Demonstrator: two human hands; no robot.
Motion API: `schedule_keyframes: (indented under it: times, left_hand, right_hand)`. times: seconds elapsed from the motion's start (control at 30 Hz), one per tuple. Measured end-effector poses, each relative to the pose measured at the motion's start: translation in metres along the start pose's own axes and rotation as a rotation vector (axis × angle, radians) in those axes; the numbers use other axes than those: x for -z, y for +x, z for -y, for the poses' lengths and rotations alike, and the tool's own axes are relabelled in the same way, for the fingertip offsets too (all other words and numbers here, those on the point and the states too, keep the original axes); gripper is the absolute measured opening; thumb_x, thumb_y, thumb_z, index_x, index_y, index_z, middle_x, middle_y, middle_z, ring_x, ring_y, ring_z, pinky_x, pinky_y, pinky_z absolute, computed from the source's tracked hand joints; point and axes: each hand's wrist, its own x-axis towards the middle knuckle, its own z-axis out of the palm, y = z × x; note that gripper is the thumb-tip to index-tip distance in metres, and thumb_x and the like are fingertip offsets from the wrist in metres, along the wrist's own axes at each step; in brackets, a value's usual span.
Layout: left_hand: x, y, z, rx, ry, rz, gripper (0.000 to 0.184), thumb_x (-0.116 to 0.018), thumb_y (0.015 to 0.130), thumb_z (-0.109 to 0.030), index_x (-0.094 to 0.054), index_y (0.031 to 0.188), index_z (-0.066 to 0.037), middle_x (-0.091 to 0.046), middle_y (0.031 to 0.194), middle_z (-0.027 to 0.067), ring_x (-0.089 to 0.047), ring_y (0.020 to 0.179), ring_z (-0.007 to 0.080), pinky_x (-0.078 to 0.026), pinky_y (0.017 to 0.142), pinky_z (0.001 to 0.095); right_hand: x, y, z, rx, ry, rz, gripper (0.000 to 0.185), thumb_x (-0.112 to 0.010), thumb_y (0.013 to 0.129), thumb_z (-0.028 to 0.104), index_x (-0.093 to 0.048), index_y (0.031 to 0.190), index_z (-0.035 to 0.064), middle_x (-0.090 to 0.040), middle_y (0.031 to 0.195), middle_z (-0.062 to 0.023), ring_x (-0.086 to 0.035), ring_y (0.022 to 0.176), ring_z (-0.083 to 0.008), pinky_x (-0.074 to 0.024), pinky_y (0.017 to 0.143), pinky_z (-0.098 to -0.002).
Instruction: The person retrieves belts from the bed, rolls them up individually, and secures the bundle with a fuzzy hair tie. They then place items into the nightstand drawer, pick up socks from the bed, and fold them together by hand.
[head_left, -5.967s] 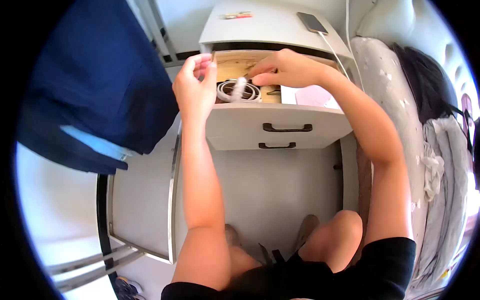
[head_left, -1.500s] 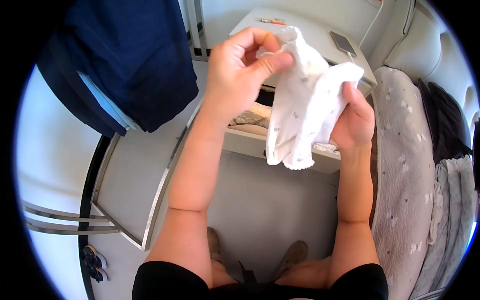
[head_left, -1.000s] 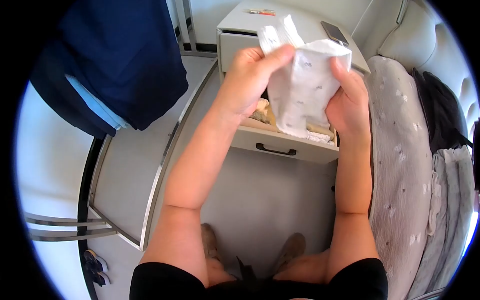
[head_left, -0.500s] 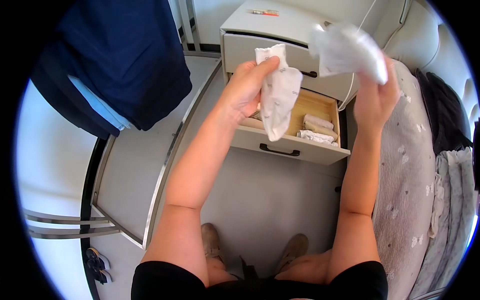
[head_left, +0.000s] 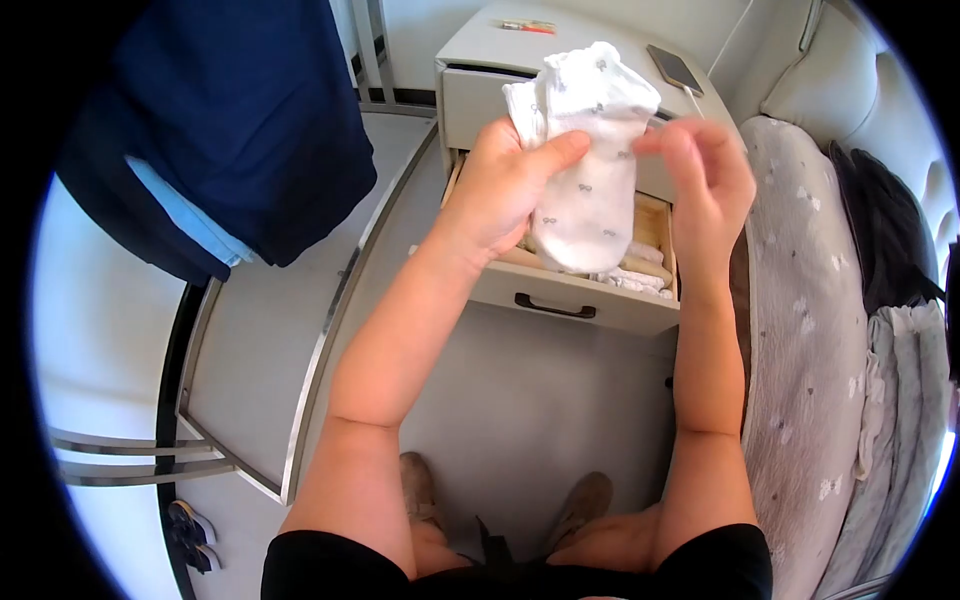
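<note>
My left hand (head_left: 505, 185) is closed on a pair of white socks (head_left: 590, 200) printed with small grey bows, its thumb pressed across their front. One sock lies over the other, and the rear one shows only at the left edge. Close to the right edge of the socks is my right hand (head_left: 705, 185), slightly blurred, its fingers bent and apart with nothing seen in them. Behind and below the socks, a pulled-out drawer (head_left: 640, 312) contains rolled or folded socks (head_left: 640, 278), partly hidden.
On top of the white nightstand (head_left: 490, 40) are a phone (head_left: 675, 68) with a cable and a small orange-and-white item (head_left: 528, 27). A bed (head_left: 800, 400) runs along the right. Dark clothes (head_left: 240, 110) hang from a metal rack (head_left: 325, 350) at left. Shoes (head_left: 190, 535) stand lower left.
The sock from my right hand now lies against the one in my left hand. My right hand has moved left and down, and its fingers have come off the sock.
</note>
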Motion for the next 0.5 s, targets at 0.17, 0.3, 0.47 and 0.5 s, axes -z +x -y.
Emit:
schedule_keyframes:
  times: [0.17, 0.3, 0.47, 0.5]
  left_hand:
    - [-0.009, -0.005, 0.0, 0.018, 0.131, 0.058, 0.029, -0.06, 0.091, -0.016, -0.058, 0.112, 0.004, -0.065, 0.105, 0.0102, -0.064, 0.091, 0.0159, -0.053, 0.078, 0.0303]
    - [-0.011, -0.006, -0.013, 0.068, -0.073, 0.011, 0.032, -0.055, 0.095, -0.027, -0.061, 0.105, 0.003, -0.066, 0.098, 0.009, -0.064, 0.085, 0.0131, -0.052, 0.074, 0.0272]
    - [0.002, -0.003, -0.023, -0.035, -0.053, 0.06, 0.037, -0.049, 0.097, -0.028, -0.057, 0.112, 0.005, -0.065, 0.106, 0.01, -0.062, 0.097, 0.0145, -0.049, 0.087, 0.0305]
    - [0.002, -0.003, -0.024, -0.037, -0.034, 0.053, 0.037, -0.05, 0.097, -0.028, -0.057, 0.114, 0.004, -0.065, 0.107, 0.01, -0.062, 0.097, 0.0143, -0.049, 0.088, 0.0304]
  right_hand:
    - [0.003, 0.013, 0.01, -0.121, -0.246, -0.134, 0.024, -0.074, 0.081, 0.019, -0.064, 0.088, -0.0013, -0.057, 0.068, 0.0024, -0.051, 0.063, -0.0056, -0.0437, 0.059, -0.0196]
    - [0.011, 0.009, 0.01, 0.043, -0.053, -0.249, 0.018, -0.071, 0.084, 0.012, -0.06, 0.091, -0.0007, -0.062, 0.077, -0.0002, -0.055, 0.066, -0.0039, -0.044, 0.057, -0.0184]
    - [0.028, 0.002, 0.036, 0.06, 0.274, -0.169, 0.022, -0.065, 0.086, 0.007, -0.055, 0.105, -0.0002, -0.065, 0.093, -0.0096, -0.063, 0.081, -0.0116, -0.0522, 0.073, -0.0242]
    - [0.028, -0.001, 0.041, 0.019, 0.36, -0.056, 0.029, -0.065, 0.086, 0.011, -0.053, 0.109, -0.0015, -0.065, 0.1, -0.0144, -0.065, 0.087, -0.017, -0.0534, 0.079, -0.0287]
